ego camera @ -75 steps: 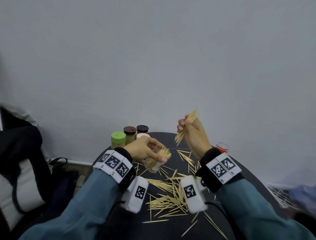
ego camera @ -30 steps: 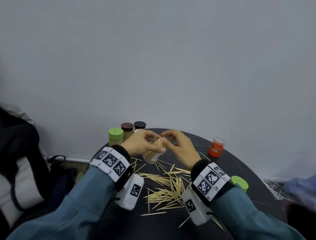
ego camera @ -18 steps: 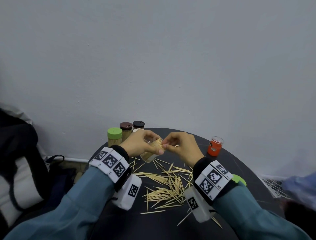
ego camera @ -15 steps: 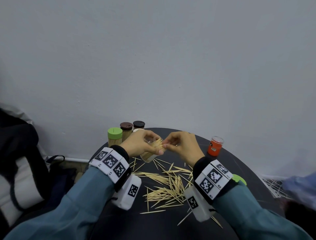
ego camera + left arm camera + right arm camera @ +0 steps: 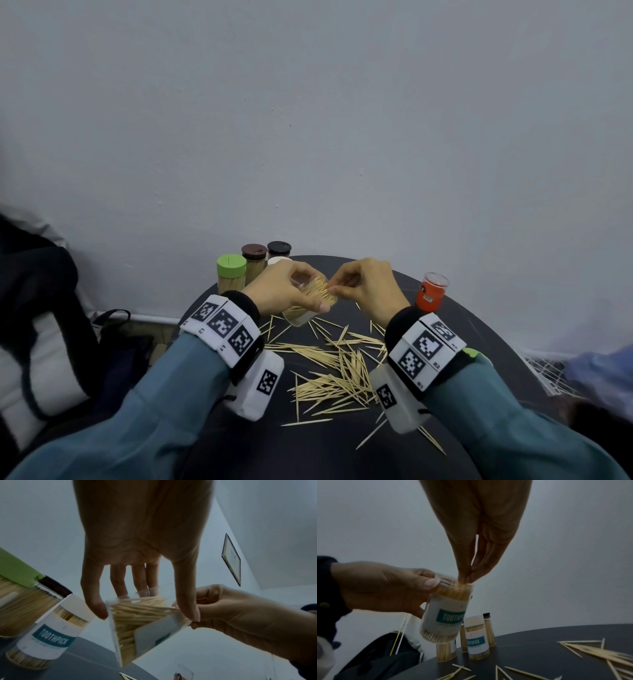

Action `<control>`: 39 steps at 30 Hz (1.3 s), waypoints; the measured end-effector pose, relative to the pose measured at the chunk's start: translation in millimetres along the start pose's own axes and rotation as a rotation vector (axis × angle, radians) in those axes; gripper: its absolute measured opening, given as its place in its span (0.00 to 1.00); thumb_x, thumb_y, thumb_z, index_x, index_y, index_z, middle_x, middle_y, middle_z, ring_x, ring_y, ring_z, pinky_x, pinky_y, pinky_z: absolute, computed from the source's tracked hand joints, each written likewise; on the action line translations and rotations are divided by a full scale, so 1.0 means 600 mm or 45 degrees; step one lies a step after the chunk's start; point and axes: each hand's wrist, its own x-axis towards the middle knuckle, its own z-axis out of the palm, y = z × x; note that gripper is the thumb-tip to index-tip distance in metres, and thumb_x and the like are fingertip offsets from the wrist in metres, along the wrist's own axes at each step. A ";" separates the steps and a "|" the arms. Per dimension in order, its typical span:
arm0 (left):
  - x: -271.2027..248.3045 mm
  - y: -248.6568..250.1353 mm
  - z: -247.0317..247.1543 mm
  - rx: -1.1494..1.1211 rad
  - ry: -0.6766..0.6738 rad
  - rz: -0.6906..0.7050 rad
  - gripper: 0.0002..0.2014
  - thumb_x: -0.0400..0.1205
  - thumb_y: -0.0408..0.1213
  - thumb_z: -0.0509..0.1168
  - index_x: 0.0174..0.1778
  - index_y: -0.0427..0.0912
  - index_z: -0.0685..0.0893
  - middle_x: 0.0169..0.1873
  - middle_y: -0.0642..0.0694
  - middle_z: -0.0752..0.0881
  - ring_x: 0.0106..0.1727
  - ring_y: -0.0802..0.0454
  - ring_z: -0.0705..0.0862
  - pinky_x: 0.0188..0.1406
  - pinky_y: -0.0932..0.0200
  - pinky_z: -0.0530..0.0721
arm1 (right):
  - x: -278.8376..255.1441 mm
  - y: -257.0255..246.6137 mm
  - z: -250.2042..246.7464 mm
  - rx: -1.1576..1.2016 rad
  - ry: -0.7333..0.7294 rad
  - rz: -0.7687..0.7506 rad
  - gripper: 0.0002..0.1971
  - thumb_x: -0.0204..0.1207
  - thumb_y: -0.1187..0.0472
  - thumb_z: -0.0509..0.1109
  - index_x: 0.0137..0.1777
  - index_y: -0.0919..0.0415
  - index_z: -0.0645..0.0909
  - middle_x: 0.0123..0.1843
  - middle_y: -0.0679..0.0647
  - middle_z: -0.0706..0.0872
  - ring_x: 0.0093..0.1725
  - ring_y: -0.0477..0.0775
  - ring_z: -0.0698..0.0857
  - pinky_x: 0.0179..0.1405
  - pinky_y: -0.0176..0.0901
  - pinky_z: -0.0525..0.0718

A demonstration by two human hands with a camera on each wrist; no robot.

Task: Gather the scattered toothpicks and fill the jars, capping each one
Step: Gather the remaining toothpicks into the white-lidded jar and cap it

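My left hand (image 5: 291, 291) grips a clear, uncapped toothpick jar (image 5: 310, 303) and holds it tilted above the black round table (image 5: 479, 342), mouth towards the right. The jar (image 5: 447, 612) is packed with toothpicks. My right hand (image 5: 334, 289) meets the jar's mouth, and its thumb and fingertips (image 5: 465, 577) pinch the ends of the toothpicks sticking out there. In the left wrist view the jar (image 5: 137, 626) sits between my thumb and fingers. Several loose toothpicks (image 5: 335, 373) lie scattered on the table below both wrists.
Capped full jars stand at the table's far left: green cap (image 5: 231, 274), brown cap (image 5: 254, 260), black cap (image 5: 279, 249), white cap (image 5: 279, 261). An orange jar (image 5: 432, 293) stands far right. A green lid (image 5: 474, 353) shows behind my right wrist. A dark bag (image 5: 41, 325) lies left.
My right hand brought its raised bundle of toothpicks down to the jar's mouth and now pinches the ends there. The left hand kept the jar tilted in place.
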 end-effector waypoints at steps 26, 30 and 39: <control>0.011 0.023 0.018 -0.118 -0.011 -0.004 0.24 0.70 0.37 0.77 0.63 0.43 0.81 0.45 0.59 0.79 0.46 0.66 0.77 0.41 0.71 0.75 | -0.021 0.095 -0.053 -0.315 -0.262 0.311 0.12 0.78 0.61 0.68 0.61 0.57 0.80 0.58 0.52 0.84 0.58 0.49 0.82 0.59 0.37 0.79; 0.017 0.025 0.023 -0.107 0.001 -0.027 0.26 0.70 0.39 0.77 0.64 0.44 0.81 0.49 0.55 0.79 0.54 0.57 0.77 0.54 0.60 0.74 | -0.042 0.129 -0.054 -0.598 -0.663 0.669 0.26 0.80 0.61 0.65 0.77 0.59 0.63 0.75 0.58 0.71 0.73 0.56 0.72 0.69 0.43 0.71; 0.030 0.024 0.041 -0.082 -0.027 -0.014 0.25 0.70 0.39 0.77 0.63 0.44 0.81 0.48 0.55 0.80 0.53 0.57 0.78 0.56 0.59 0.76 | -0.063 0.145 -0.037 -0.710 -0.787 0.739 0.25 0.83 0.64 0.57 0.79 0.57 0.60 0.78 0.60 0.68 0.76 0.58 0.69 0.72 0.46 0.68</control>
